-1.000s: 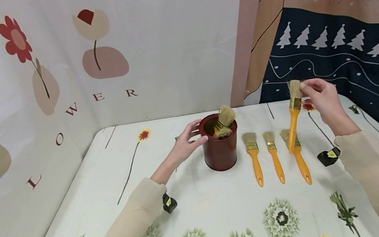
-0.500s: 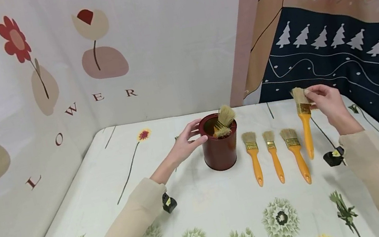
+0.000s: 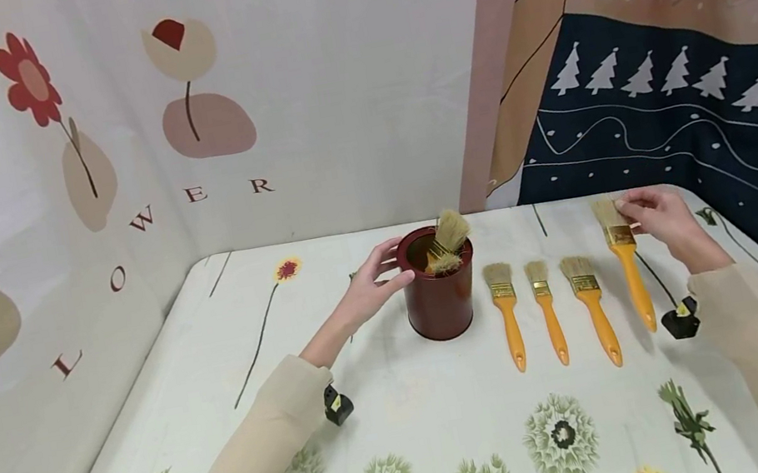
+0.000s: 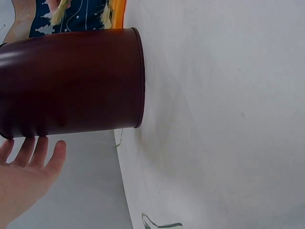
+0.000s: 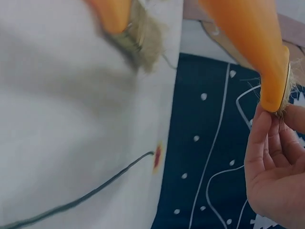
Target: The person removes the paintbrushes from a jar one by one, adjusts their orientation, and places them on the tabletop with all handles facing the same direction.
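Note:
A dark red can [image 3: 440,299] stands mid-table with a couple of bristle brushes [image 3: 450,236] poking out of it. My left hand [image 3: 375,281] rests against the can's left side, fingers straight along the wall [image 4: 33,152]. My right hand [image 3: 650,218] pinches the bristle end of an orange-handled paintbrush [image 3: 631,276]. That brush slants down, its handle tip low over the cloth. It is to the right of three like brushes [image 3: 549,312] lying in a row. In the right wrist view the fingers [image 5: 269,152] pinch the bristles below the orange handle [image 5: 248,33].
The table wears a white cloth printed with flowers [image 3: 461,442]. Fabric walls close it in at the left, back and right, the right one dark blue with white trees [image 3: 704,94]. A lying brush's head [image 5: 136,40] is near the held one.
My right hand has lowered the held brush and carried it to the right, from above the third lying brush to a spot beside the row. The left hand has stayed at the can.

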Demonstrator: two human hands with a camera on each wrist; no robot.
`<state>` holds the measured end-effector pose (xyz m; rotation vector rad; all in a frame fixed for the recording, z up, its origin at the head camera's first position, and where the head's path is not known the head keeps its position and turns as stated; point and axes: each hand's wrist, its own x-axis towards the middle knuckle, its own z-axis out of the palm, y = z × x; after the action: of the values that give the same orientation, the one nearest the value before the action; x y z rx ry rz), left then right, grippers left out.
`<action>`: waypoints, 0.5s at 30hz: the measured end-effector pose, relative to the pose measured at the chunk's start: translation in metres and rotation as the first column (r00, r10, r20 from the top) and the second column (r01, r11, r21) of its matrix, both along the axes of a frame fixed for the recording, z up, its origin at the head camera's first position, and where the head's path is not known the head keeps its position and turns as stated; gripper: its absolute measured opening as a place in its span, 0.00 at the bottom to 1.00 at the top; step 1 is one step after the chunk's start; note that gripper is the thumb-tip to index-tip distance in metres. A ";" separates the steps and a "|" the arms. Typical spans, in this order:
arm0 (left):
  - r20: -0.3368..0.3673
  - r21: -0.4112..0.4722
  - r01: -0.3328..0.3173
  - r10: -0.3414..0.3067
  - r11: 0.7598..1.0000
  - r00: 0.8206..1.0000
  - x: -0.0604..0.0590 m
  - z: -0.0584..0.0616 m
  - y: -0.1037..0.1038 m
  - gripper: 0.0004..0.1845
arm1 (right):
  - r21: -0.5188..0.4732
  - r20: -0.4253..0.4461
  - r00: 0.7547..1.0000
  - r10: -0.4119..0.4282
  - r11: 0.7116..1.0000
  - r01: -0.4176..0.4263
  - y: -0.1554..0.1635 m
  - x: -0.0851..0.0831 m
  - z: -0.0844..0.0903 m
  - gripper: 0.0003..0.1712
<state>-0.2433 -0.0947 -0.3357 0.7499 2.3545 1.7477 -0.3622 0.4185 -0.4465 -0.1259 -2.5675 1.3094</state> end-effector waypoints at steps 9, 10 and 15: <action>-0.006 0.001 0.002 -0.002 1.000 1.000 0.001 0.001 0.000 0.30 | 0.073 0.089 0.995 0.044 0.996 -0.050 -0.005 0.019 0.001 0.33; -0.007 0.002 0.002 -0.002 1.000 1.000 0.001 0.001 0.000 0.30 | 0.073 0.100 0.994 0.051 0.996 -0.058 -0.005 0.021 0.001 0.32; -0.005 0.009 0.003 -0.003 1.000 1.000 0.001 0.001 0.000 0.30 | 0.073 0.140 0.988 0.067 0.994 -0.078 -0.006 0.028 0.003 0.33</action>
<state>-0.2425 -0.0945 -0.3350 0.7602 2.3487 1.7585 -0.3345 0.4124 -0.4437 -0.1132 -2.7598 1.2640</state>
